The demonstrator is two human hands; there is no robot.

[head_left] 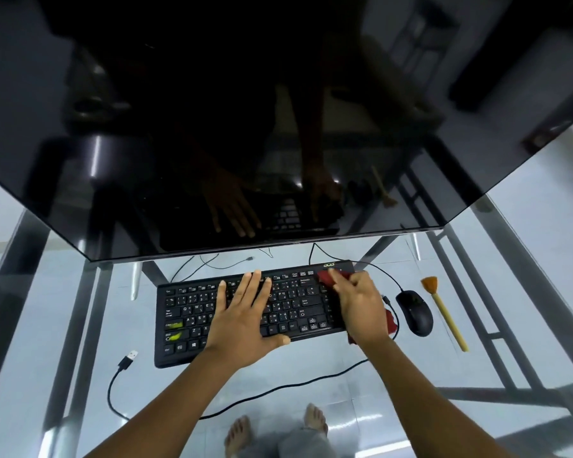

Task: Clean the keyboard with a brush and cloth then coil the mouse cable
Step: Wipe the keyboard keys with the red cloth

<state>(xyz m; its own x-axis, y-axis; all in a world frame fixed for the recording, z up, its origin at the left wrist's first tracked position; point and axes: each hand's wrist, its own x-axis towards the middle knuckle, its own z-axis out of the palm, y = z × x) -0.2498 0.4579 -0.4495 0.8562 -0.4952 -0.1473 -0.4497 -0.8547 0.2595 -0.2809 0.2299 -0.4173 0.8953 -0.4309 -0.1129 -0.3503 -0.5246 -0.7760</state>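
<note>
Left hand [245, 312] flat, open on keyboard [192, 312], right hand [358, 302] clamped on cloth [331, 277] at its far-right corner; trailing cloth could snag mouse [414, 312] cable.

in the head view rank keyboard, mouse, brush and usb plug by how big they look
1. keyboard
2. brush, longer than the mouse but thin
3. mouse
4. usb plug

Brush against mouse is close.

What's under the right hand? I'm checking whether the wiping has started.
A red cloth is pressed on the keyboard's right end by the right hand. The keys beneath are hidden.
</note>
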